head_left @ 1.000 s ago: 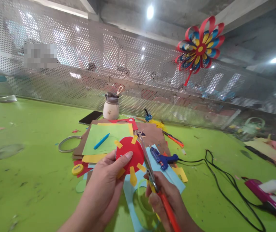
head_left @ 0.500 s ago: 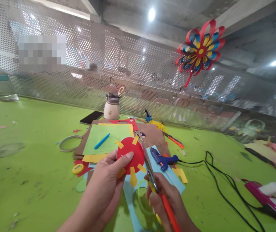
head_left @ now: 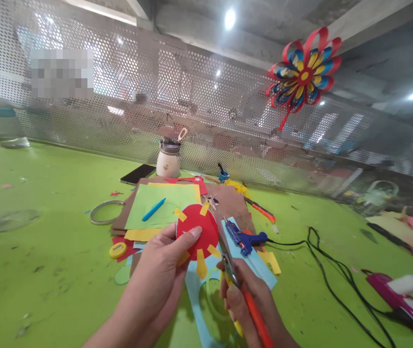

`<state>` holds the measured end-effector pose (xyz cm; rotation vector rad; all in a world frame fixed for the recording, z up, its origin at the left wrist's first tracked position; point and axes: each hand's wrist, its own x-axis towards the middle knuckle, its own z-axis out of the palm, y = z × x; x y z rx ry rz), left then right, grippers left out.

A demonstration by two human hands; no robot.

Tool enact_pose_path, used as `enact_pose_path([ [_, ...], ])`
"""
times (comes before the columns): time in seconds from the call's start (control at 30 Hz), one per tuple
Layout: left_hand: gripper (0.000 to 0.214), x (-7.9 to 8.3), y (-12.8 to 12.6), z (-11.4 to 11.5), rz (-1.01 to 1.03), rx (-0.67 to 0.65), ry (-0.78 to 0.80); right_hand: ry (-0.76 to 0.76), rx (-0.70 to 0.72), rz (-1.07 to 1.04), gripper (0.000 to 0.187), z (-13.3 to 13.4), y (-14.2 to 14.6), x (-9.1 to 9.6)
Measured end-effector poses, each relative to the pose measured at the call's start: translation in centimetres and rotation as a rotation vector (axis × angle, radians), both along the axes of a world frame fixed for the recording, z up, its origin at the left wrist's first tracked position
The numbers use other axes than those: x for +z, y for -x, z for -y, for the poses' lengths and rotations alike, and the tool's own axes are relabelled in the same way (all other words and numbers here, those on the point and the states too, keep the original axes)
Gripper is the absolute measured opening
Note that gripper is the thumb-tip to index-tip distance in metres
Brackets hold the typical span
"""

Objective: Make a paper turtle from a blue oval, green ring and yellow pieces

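My left hand (head_left: pixel 163 270) pinches a red paper disc (head_left: pixel 201 224) by its lower left, thumb on top. Short yellow paper pieces stick out around the disc's rim. In my right hand (head_left: pixel 253 295) are scissors (head_left: pixel 230 270) with orange handles, their long metal blades pointing up and away along the disc's right edge. Whether the blades touch the disc I cannot tell. Something yellow shows under the right fingers, partly hidden. Below both hands lies light blue paper (head_left: pixel 197 290) with a cut-out, and a blue glue gun (head_left: pixel 244 239) rests to the right of the blades.
Behind the disc, a blue pen (head_left: pixel 153 210) lies on green paper (head_left: pixel 139 193) over brown sheets. A phone (head_left: pixel 137 174) and a white bottle (head_left: pixel 168 162) stand farther back. A yellow tape roll (head_left: pixel 118 250) and a ring (head_left: pixel 106 212) are left. A black cord (head_left: pixel 322 270) runs right.
The view has shifted slightly. Both hands keep their holds; the disc and scissors appear marginally farther right, with the blades still beside the disc's right edge.
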<state>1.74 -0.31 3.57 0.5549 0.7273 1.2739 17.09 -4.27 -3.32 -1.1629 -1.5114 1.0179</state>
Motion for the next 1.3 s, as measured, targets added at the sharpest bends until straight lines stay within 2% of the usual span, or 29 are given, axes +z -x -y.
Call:
enact_pose_path([
  [0.37, 0.022, -0.01, 0.08, -0.15, 0.011, -0.027, -0.023, -0.023, -0.032, 0.043, 0.055, 0.24, 0.1, 0.78],
  [0.83, 0.014, -0.14, 0.17, -0.11, -0.035, -0.02, -0.029, 0.005, -0.033, 0.015, 0.052, 0.34, 0.13, 0.45],
  [1.03, 0.023, -0.23, 0.03, -0.21, -0.001, -0.026, -0.024, -0.013, -0.03, 0.018, 0.054, 0.23, 0.02, 0.25],
  [1.3, 0.023, 0.09, 0.24, 0.11, -0.04, -0.018, -0.014, -0.028, -0.042, 0.045, 0.054, 0.22, -0.06, 0.33],
])
